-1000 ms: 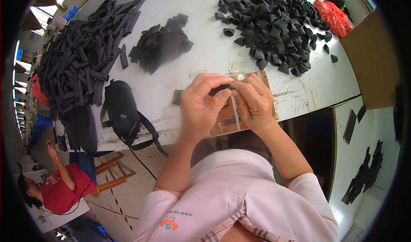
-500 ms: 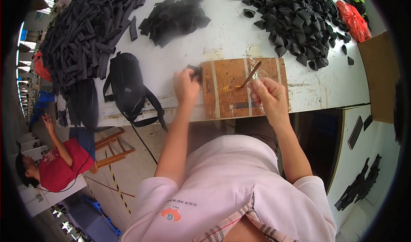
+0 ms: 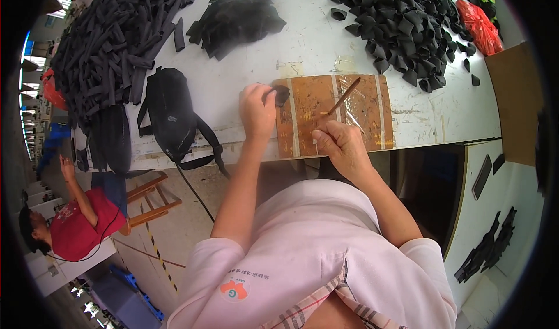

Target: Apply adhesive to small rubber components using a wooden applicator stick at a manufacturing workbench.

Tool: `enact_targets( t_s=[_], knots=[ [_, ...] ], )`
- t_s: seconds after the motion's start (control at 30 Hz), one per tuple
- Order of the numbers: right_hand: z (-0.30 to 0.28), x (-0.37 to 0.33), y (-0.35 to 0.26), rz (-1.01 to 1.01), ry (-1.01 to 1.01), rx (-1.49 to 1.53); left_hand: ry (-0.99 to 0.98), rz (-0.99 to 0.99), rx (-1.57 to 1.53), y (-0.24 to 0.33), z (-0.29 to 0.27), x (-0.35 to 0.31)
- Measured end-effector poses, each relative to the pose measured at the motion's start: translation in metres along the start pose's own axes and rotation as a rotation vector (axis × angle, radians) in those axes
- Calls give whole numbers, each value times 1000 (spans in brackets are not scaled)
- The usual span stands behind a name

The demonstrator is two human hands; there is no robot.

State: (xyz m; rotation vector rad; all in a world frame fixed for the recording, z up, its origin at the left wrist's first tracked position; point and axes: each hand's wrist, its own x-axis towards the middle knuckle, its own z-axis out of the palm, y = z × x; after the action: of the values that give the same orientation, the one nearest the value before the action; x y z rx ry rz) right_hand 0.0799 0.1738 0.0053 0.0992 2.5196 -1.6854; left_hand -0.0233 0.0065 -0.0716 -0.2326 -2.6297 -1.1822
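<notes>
My left hand is closed around a small black fabric piece at the left edge of a brown board. Over the board's near half is my right hand, its fingers curled together. Whatever those fingers may hold is hidden. A slim brown pointed stick slants up from the middle of the board, its lower end close to my right knuckles. I cannot tell whether the stick is fixed to the board.
A pile of black fabric strips lies far left, flat black pieces at the back, folded black loops at right. A black pouch with straps lies left of my left hand. A person in red is beyond the table's left.
My right hand has come left and nearer to me, its fingers curling in. The black piece in my left hand has shifted onto the board's edge. A dark strip on the board no longer shows.
</notes>
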Motion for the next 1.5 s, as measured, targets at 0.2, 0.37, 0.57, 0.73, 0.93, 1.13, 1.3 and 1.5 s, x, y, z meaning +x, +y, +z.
enact_targets(
  t_s=[0.2,0.37,0.57,0.73,0.93,1.13,1.3,1.5],
  knots=[
    [7,3,-4,-213,375,-151,-732,-368,-768,81,-48,-7],
    [-8,-1,-5,268,81,777,-507,-589,-1353,103,-39,-42],
    [-20,-8,-6,330,31,1174,-496,-583,-1370,110,-34,-53],
    [-21,-8,-1,335,-23,1175,-487,-606,-1315,114,-35,-49],
    [-19,-7,1,253,69,786,-471,-516,-1056,113,-35,-50],
    [-20,-7,-1,238,65,808,-436,-488,-1006,117,-37,-49],
    [-19,-6,2,237,50,814,-469,-545,-1096,111,-39,-46],
    [-14,-7,-3,100,196,161,-480,-550,-914,112,-37,-46]
  ],
)
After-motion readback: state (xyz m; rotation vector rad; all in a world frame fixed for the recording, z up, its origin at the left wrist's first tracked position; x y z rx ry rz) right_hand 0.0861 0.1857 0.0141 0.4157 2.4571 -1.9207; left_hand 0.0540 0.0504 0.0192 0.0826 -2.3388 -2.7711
